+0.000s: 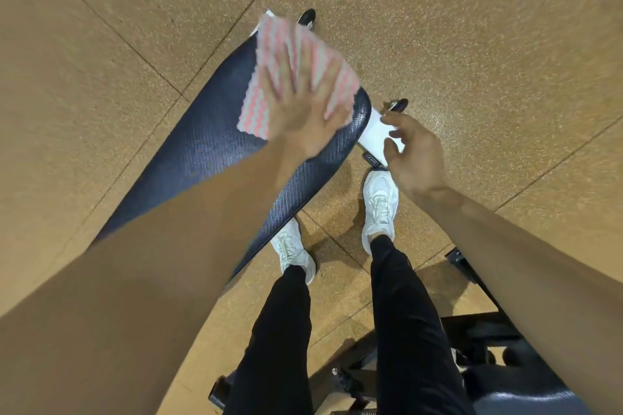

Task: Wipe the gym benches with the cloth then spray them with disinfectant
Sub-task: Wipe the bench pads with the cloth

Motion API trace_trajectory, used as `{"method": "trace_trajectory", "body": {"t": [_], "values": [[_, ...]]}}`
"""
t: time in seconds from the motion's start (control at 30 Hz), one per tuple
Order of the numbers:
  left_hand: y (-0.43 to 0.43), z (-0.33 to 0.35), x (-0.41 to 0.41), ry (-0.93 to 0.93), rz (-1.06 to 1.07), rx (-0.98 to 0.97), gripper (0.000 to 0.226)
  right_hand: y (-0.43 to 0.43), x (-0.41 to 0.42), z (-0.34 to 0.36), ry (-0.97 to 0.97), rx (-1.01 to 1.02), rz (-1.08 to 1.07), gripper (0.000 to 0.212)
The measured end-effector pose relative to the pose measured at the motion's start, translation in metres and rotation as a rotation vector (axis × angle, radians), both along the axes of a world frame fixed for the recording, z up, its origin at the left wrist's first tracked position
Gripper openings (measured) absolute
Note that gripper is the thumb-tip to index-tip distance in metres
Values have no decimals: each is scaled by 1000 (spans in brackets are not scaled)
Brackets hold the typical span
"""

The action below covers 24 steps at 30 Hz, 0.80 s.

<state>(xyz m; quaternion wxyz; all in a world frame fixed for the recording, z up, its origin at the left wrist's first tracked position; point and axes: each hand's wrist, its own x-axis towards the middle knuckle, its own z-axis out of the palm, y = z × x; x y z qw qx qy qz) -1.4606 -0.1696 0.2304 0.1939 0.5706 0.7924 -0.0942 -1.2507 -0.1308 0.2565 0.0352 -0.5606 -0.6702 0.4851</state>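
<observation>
Black trouser legs (279, 330) and two white lace-up trainers (380, 205) stood nearest the camera on the speckled tan rubber floor (101, 44), which was divided by thin dark seams into large tiles. At the lower right sat a black metal frame (472, 323) and the glossy rounded edge of a second dark pad (526, 397).

Both bare forearms reached forward. The right hand (413, 158) hovered in the air beside the counter's far corner, fingers loosely curled and apart, gripping nothing; under it showed a white metal support (376, 131) with a small black foot (399, 104) at its end.

The long dark navy padded counter (209, 152), its vinyl surface finely ribbed and slightly shiny, ran diagonally away from the lower left, with rounded corners at its far end. The left hand (303, 111) lay flat with fingers spread wide, palm pressed down onto the pink-and-pale-green wavy-striped cloth (259, 101). That cloth, rectangular and soft with a scalloped weave, lay spread over the far end of the counter, directly beneath the left hand and reaching out past its fingertips on all sides. Hand and cloth were both blurred.

Beyond the cloth, another black foot (307, 17) of the frame rested on the floor.
</observation>
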Motion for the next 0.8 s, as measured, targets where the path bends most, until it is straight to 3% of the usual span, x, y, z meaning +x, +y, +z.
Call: {"method": "trace_trajectory", "body": {"t": [0.23,0.47,0.63,0.8], "values": [[-47,4,59,-101,-266,108,68,-8,20,5,-93,32,-137,35],[-38,15,15,-360,-345,134,62,-2,-19,17,81,-177,-330,34],[6,3,-15,-177,-577,42,59,5,-42,10,190,-361,-293,37],[64,5,-37,-118,-503,-77,59,32,-49,2,202,-398,-274,58]]}}
